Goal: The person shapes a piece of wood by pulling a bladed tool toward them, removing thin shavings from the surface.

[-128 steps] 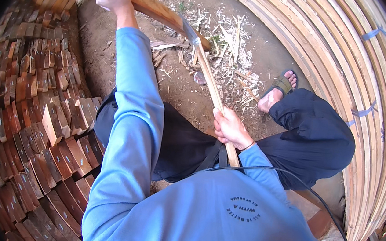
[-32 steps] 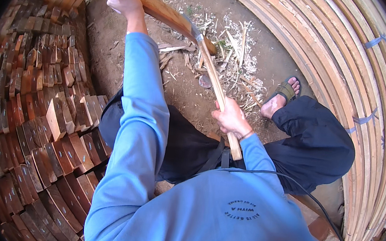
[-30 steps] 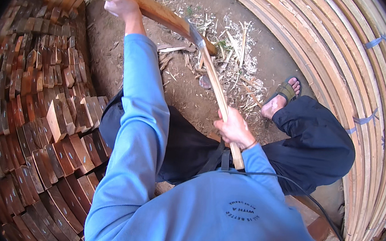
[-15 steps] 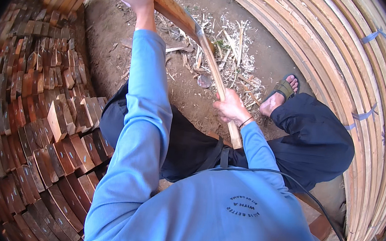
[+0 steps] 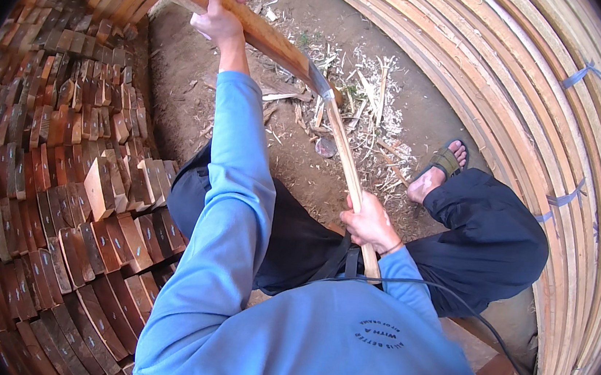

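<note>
My left hand is closed round a brown wooden board, which slants from the upper left toward the middle of the head view. Lower down, my right hand wraps round the long pale handle of a tool. Its grey metal head meets the lower right end of the board; whether it is an axe or an adze I cannot tell. The handle's butt reaches my waist. Pale wood shavings lie on the ground beyond the tool head.
Stacked short wood blocks fill the left side. Long planks, tied with grey-blue strips, curve along the right. My sandalled foot rests by the shavings. A black cable crosses my blue shirt.
My right hand and the tool handle have come down toward my waist. The board and my left hand have shifted down and right, bringing the board's far end into view.
</note>
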A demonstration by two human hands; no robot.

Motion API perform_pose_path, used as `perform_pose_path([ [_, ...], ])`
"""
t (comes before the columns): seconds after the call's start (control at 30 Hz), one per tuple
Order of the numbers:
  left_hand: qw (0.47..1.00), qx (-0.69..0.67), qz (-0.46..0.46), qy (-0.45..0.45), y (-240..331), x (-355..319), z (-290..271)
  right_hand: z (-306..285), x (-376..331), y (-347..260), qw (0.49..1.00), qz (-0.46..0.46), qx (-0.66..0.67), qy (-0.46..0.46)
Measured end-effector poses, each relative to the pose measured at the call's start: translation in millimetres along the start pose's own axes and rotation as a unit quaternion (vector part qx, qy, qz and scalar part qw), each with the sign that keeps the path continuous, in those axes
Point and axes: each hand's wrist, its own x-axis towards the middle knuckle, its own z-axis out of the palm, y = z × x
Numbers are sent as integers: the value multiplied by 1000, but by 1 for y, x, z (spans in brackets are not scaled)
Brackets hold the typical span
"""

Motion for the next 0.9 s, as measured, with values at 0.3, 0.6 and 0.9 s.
perform_pose_path([
  [0.3,1000,-2,18,1,-2,7,-2,-3,5,-3,1000,3,-3,-7],
  [0.6,1000,-4,11,5,-1,8,-1,-6,12,6,1000,-10,8,-13],
  [0.9,1000,8,24,1,-4,7,7,-1,24,-27,999,7,-39,23],
])
